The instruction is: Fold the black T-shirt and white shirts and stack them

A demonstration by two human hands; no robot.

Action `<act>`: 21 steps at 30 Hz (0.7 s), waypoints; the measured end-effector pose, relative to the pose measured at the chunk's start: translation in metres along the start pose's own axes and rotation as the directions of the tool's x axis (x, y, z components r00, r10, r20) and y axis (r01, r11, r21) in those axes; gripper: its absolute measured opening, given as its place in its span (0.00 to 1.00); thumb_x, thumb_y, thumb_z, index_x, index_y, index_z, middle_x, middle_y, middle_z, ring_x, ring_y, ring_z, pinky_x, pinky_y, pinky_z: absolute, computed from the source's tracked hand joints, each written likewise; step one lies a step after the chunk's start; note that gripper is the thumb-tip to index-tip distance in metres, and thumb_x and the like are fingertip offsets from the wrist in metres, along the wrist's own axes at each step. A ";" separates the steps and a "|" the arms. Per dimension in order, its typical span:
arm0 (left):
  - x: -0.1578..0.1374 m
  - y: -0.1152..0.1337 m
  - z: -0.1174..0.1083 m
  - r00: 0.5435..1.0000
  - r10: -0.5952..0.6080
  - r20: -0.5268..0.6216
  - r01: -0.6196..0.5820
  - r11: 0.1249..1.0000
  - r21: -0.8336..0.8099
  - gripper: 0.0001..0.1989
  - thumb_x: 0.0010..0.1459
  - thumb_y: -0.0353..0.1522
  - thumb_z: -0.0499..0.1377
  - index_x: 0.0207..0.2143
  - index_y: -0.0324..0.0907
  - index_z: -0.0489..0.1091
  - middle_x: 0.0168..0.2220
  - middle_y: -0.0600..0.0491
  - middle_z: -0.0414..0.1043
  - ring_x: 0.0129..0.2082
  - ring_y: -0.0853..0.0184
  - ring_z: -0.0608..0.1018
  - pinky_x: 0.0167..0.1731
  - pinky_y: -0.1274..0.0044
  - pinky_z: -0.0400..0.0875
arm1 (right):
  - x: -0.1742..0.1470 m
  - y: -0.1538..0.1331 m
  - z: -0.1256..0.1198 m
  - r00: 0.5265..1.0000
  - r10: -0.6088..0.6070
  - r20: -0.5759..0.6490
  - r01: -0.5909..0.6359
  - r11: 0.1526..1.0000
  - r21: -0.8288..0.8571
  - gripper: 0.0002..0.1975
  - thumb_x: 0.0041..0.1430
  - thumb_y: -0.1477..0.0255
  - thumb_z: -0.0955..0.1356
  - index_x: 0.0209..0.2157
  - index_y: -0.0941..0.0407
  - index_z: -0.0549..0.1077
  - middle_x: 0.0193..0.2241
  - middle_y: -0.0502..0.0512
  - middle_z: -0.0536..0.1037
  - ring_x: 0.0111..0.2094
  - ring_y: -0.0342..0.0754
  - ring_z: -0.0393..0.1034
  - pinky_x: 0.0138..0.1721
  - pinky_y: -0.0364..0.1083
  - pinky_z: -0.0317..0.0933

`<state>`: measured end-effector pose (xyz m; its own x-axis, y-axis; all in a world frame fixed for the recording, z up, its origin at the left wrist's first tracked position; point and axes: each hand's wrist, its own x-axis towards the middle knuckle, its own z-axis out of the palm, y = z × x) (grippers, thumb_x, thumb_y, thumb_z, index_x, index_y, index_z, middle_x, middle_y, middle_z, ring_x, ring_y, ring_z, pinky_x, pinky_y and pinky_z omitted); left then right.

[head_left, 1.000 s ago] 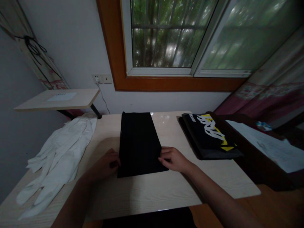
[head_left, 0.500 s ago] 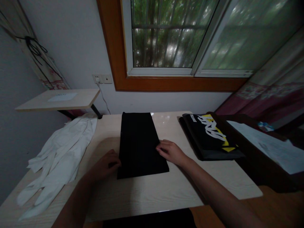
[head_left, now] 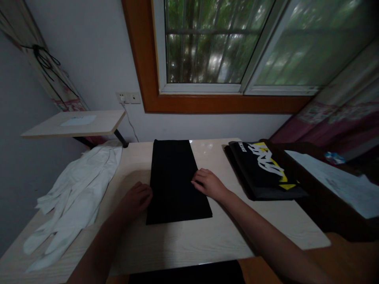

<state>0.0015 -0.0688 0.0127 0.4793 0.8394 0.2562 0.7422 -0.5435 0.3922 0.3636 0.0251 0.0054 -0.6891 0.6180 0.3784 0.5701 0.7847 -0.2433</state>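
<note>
A black folded cloth (head_left: 174, 181), perhaps a garment, lies flat on the pale wood-grain table (head_left: 177, 248) as a long rectangle. My left hand (head_left: 137, 199) is at its left edge, with the fingers curled in and the tips against the fabric. Opposite it, my right hand (head_left: 209, 183) has thumb and bent fingers at the right edge, the fingertips lying a little over the cloth. Both hands are closed on the edges, and the cloth rests on the tabletop between them. How much fabric is in the fingers is hard to see in the dim light.
White crumpled cloth (head_left: 77, 185) lies to the left, partly under a small raised shelf (head_left: 109, 122). At the right is a stack of folded dark clothes (head_left: 263, 169) with a white and yellow print. A paper sheet (head_left: 334, 181) lies farther right. The window wall (head_left: 207, 124) borders the table's back.
My right hand has slid slightly up along the cloth's right edge and a little inward. My left hand has risen slightly along the left edge. The cloth looks almost unchanged.
</note>
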 end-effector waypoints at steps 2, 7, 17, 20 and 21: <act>0.000 0.001 -0.001 1.000 -0.006 0.014 0.006 0.999 -0.038 0.09 0.68 0.30 0.53 0.38 0.43 0.73 0.39 0.50 0.75 0.42 0.64 0.74 0.45 0.70 0.68 | -0.002 -0.001 0.001 1.000 -0.014 -0.017 0.014 1.000 0.014 0.09 0.68 0.70 0.67 0.33 0.54 0.76 0.31 0.55 0.75 0.37 0.50 0.69 0.42 0.50 0.61; -0.004 0.003 0.000 0.998 -0.029 0.064 0.041 0.981 -0.192 0.16 0.69 0.32 0.52 0.27 0.41 0.70 0.30 0.53 0.70 0.32 0.69 0.74 0.35 0.76 0.65 | -0.006 -0.004 0.000 0.998 -0.057 -0.042 0.061 0.993 0.099 0.18 0.69 0.70 0.64 0.23 0.54 0.69 0.24 0.51 0.68 0.30 0.46 0.65 0.37 0.48 0.58; -0.007 0.006 0.004 0.975 0.055 0.217 0.036 0.920 -0.391 0.24 0.70 0.37 0.52 0.19 0.40 0.66 0.20 0.56 0.64 0.21 0.73 0.68 0.26 0.78 0.57 | -0.012 -0.014 -0.004 0.996 -0.059 -0.063 0.074 0.955 0.287 0.19 0.69 0.72 0.63 0.22 0.54 0.63 0.21 0.48 0.63 0.25 0.45 0.60 0.32 0.46 0.55; -0.009 0.004 0.006 0.972 0.057 0.228 0.039 0.918 -0.396 0.25 0.69 0.37 0.52 0.18 0.40 0.66 0.19 0.56 0.64 0.20 0.73 0.68 0.25 0.78 0.57 | -0.010 -0.011 -0.002 0.990 -0.013 -0.142 0.046 0.971 0.234 0.11 0.69 0.73 0.64 0.30 0.54 0.71 0.27 0.52 0.72 0.31 0.47 0.65 0.38 0.48 0.60; -0.009 0.004 0.007 0.972 0.058 0.228 0.040 0.914 -0.404 0.24 0.69 0.37 0.52 0.19 0.40 0.67 0.19 0.56 0.65 0.21 0.73 0.69 0.26 0.78 0.58 | -0.008 -0.010 0.000 0.988 0.002 -0.153 0.033 0.975 0.221 0.08 0.68 0.73 0.64 0.34 0.54 0.73 0.30 0.53 0.74 0.34 0.49 0.67 0.41 0.49 0.61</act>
<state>0.0030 -0.0786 0.0057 0.6157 0.7848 0.0705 0.5079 -0.4637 0.7259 0.3639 0.0121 0.0050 -0.6115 0.6045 0.5105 0.4346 0.7958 -0.4218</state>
